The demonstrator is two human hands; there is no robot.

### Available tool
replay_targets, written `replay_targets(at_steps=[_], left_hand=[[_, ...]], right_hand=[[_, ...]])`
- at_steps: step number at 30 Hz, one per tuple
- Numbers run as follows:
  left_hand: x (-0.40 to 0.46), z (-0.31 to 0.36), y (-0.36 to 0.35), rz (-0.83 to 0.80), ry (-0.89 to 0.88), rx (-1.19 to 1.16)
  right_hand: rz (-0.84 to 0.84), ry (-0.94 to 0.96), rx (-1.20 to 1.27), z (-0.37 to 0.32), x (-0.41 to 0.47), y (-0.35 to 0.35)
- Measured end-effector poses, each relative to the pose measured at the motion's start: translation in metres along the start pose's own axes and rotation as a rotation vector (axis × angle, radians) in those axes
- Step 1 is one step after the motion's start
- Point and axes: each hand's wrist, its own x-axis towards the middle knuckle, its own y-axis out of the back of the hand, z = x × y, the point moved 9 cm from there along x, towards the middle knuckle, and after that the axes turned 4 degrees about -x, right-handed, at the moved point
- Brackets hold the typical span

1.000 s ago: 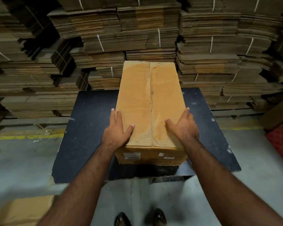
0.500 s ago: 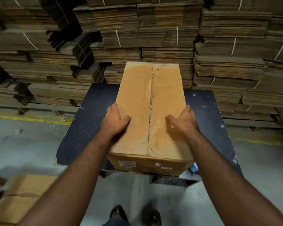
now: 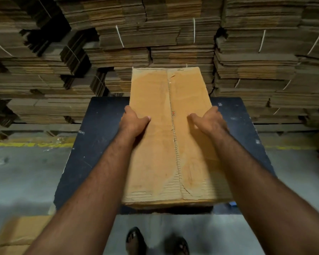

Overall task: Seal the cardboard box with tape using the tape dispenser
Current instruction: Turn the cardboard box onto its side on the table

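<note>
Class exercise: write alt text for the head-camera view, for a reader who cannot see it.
Seen from above, a person's left hand and right hand grip the long sides of a closed cardboard box lying on a dark table. Its centre seam carries no visible tape, and no tape dispenser is in view. Bundled flat cardboard stacks fill the background.

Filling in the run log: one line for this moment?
left hand: grips box | right hand: grips box | seam: untaped | box: on table | tape dispenser: unseen
</note>
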Motion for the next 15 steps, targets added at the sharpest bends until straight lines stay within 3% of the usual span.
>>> replay_targets(at_steps=[7, 10, 12, 15], left_hand=[[-0.027, -0.062, 0.012, -0.056, 0.237, -0.528], [-0.027, -0.076, 0.033, -0.001, 0.203, -0.657], [-0.008, -0.079, 0.074, 0.152, 0.138, -0.585], [0.038, -0.065, 0.141, 0.341, -0.039, -0.130]], right_hand=[[-0.036, 0.178, -0.162, -0.118, 0.035, -0.026], [0.022, 0.196, -0.225, -0.149, 0.036, -0.042], [0.058, 0.202, -0.239, -0.160, 0.036, -0.051], [0.135, 0.289, -0.277, -0.174, 0.036, -0.063]])
